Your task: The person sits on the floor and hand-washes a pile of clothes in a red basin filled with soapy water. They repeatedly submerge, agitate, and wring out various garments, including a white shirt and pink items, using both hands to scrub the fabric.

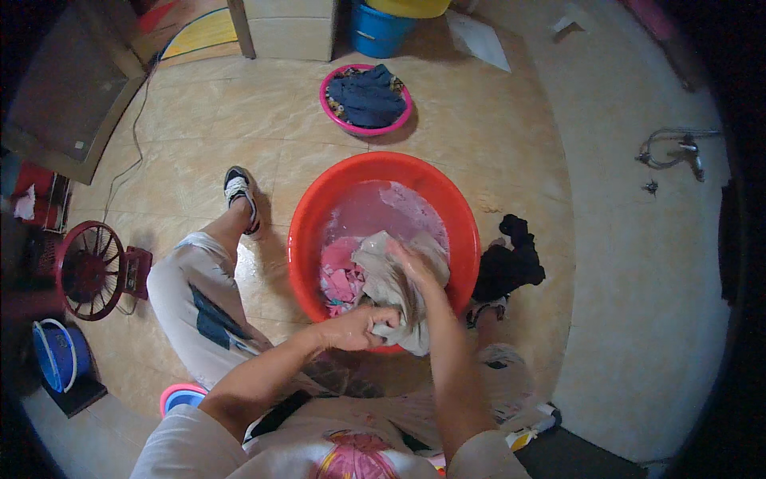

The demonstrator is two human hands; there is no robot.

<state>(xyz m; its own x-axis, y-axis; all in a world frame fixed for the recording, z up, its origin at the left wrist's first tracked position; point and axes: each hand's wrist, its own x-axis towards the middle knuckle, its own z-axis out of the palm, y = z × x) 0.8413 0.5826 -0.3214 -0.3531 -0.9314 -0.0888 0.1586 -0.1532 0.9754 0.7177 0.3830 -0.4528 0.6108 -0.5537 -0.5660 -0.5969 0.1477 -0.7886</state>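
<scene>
Between my legs stands a large red plastic basin (306, 191) holding cloudy, sudsy water (359, 206). A wet pale beige cloth garment (389, 281) lies partly in it and hangs over the near rim. My left hand (359, 328) grips a bunched end of this garment at the near rim, its fingers curled around the fabric. Over the water, my right hand (410, 260) lies on the garment's upper part; whether its fingers close on the cloth is not clear. Pink patterned cloth (341, 278) sits in the basin to the left of the beige one.
Beyond the basin is a pink-rimmed tub (325, 108) with dark blue clothing (368, 99). Black clothing (511, 260) lies on the floor at right. A red fan (91, 270) with a trailing cord and a blue bucket (60, 356) stand at left. A wall tap (691, 157) is at right.
</scene>
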